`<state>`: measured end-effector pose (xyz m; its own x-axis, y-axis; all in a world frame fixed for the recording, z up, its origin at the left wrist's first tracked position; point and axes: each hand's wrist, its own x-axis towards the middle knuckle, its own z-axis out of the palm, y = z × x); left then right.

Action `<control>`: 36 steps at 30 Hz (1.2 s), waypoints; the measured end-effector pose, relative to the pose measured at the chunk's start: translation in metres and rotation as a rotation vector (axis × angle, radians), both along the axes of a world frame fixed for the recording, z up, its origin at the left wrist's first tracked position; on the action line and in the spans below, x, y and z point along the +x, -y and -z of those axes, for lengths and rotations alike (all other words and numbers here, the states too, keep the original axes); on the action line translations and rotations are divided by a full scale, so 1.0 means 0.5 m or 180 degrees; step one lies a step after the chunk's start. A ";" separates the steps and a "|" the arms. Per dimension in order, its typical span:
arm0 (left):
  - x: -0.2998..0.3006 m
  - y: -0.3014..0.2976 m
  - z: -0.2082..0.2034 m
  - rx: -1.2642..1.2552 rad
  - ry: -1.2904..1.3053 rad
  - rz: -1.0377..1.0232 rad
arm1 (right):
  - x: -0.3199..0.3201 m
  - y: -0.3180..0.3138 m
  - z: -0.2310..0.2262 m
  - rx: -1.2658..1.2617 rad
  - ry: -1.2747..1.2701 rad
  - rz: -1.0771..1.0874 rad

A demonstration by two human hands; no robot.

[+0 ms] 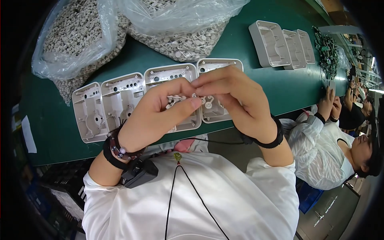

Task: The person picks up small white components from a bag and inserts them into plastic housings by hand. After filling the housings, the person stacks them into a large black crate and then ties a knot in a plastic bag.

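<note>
My left hand (160, 108) is curled around several small white plastic parts (173, 100), with the thumb and index finger closed at its right side. Close against it, my right hand (236, 94) has its fingers bent together. Small white parts with round heads (208, 103) show at its fingertips; which hand bears each of them is hard to tell. Both hands are above a row of open white plastic housings (124, 98), which have posts and round holes inside. My hands partly cover the housings toward the right of the row.
Beyond the row, two clear plastic bags (76, 60) (180, 24) of small white parts stand on the green table (240, 44). Three more housings (272, 44) sit at the far right, near a pile of dark green pieces (326, 50). A co-worker (324, 144) works at the right.
</note>
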<state>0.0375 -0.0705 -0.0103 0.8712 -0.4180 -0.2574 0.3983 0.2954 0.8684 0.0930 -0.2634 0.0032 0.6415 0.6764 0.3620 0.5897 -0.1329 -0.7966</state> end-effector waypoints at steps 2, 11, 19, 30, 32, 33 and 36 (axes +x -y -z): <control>-0.002 0.015 0.016 0.1158 0.1406 -0.0581 | -0.012 0.005 -0.002 -0.0022 -0.0197 0.0073; -0.002 -0.022 -0.020 0.2280 0.2846 0.0666 | -0.073 0.015 0.034 0.0249 -0.1580 0.0010; -0.038 -0.018 -0.009 0.2312 0.2976 0.0023 | -0.051 0.046 -0.028 -0.0189 -0.0398 0.0360; -0.087 -0.075 0.039 0.1866 0.1833 -0.0753 | 0.081 0.049 0.081 -0.2179 0.2155 0.0684; -0.091 -0.081 0.040 0.1868 0.1829 -0.0775 | 0.081 0.047 0.081 -0.2365 0.2290 0.0542; -0.093 -0.083 0.040 0.1862 0.1818 -0.0794 | 0.080 0.045 0.082 -0.2361 0.2292 0.0549; -0.097 -0.086 0.040 0.1825 0.1787 -0.0844 | 0.076 0.043 0.081 -0.2472 0.2567 0.0379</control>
